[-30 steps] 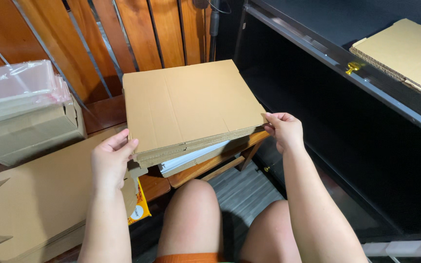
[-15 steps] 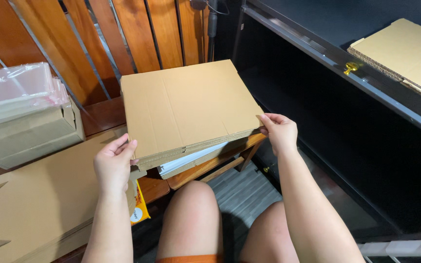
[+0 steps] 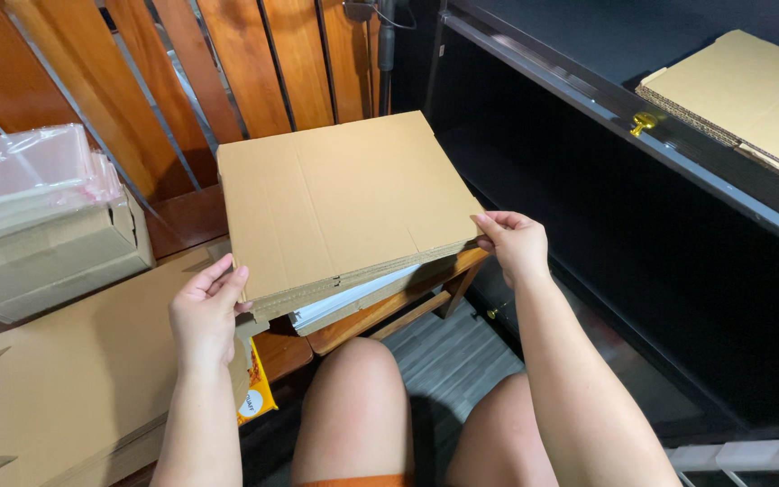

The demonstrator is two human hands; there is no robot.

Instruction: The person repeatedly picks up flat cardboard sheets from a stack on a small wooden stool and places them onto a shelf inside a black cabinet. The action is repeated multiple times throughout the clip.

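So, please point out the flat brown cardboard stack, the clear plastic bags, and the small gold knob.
flat brown cardboard stack [image 3: 344, 203], head view, middle of the top sheet.
clear plastic bags [image 3: 29, 176], head view, top of the pile.
small gold knob [image 3: 645, 123], head view, on its shiny body.

Slatted reddish wood wall [image 3: 254, 63] behind a low wooden bench [image 3: 380, 311]. Black shelving unit [image 3: 624, 180] to the right. Grey plank floor [image 3: 448, 356] below.

Two hands [image 3: 205, 316], perhaps three flat cardboard stacks [image 3: 344, 203].
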